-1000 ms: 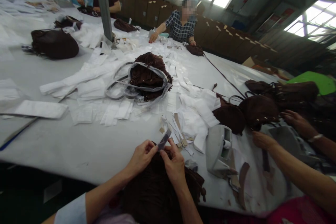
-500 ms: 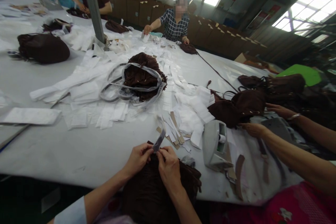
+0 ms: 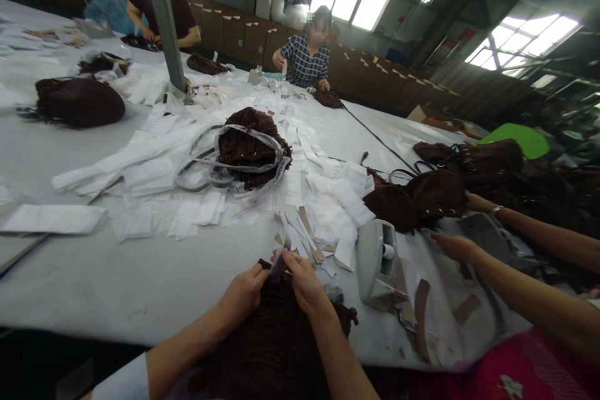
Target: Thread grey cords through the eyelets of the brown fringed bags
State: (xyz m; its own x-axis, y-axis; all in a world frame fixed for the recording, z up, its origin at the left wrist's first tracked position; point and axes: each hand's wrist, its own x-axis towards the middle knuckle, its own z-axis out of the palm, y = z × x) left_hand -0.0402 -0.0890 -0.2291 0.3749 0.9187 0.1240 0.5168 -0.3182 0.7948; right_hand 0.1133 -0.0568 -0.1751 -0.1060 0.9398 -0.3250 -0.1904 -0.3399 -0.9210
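Observation:
A dark brown bag (image 3: 262,344) lies in front of me at the table's near edge, partly hidden by my forearms. From its top rises a bag strap (image 3: 277,267) wrapped in thin translucent plastic. My left hand (image 3: 244,292) is closed in a pinch at the strap's lower end, close to the bag. With thumb and fingers, my right hand (image 3: 304,281) grips the wrapped strap a little higher up. A loose plastic end sticks up above the fingers.
Beyond my hands, another brown bag (image 3: 250,147) with plastic-wrapped straps rests on white paper sheets (image 3: 140,165). A grey tape dispenser (image 3: 376,262) stands to my right, near a co-worker's hands (image 3: 454,247). Cardboard strips (image 3: 304,231) lie ahead. More people work across the table.
My right hand has shifted slightly up along the wrapped strap, which now stands more upright. My left hand has moved slightly down and left. The co-worker across the table has raised a hand.

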